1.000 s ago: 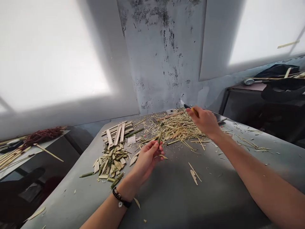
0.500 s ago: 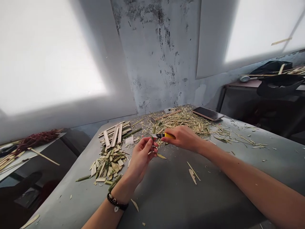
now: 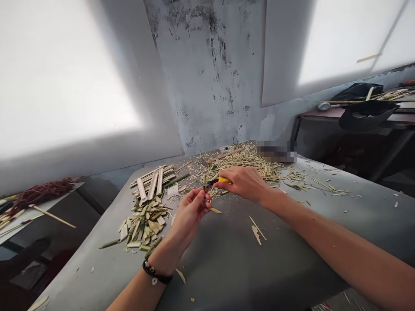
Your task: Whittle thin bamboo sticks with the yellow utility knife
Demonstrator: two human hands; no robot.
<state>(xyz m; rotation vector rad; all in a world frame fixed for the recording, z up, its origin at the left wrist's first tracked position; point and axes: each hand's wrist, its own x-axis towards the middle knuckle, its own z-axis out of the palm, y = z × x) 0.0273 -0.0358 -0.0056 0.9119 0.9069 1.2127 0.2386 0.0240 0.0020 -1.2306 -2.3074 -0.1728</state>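
Note:
A small green piece of plant stem or bamboo is pinched upright between the thumb and fingers of my left hand. My right hand is closed round a yellow and black cutter knife, its blade against the green piece. Behind both hands lies a heap of thin pale shavings. To the left of my left hand are a pile of short cut pieces and a stack of longer flat strips.
The grey table carries scattered slivers. A pixelated patch covers something at its back right. A side table with reddish cords stands left; a dark cap hangs over another table's edge at right.
The whole view has shifted slightly, so most things appear a little further left. Both hands keep their holds, with the blade still at the green piece. The phone's place is now pixelated.

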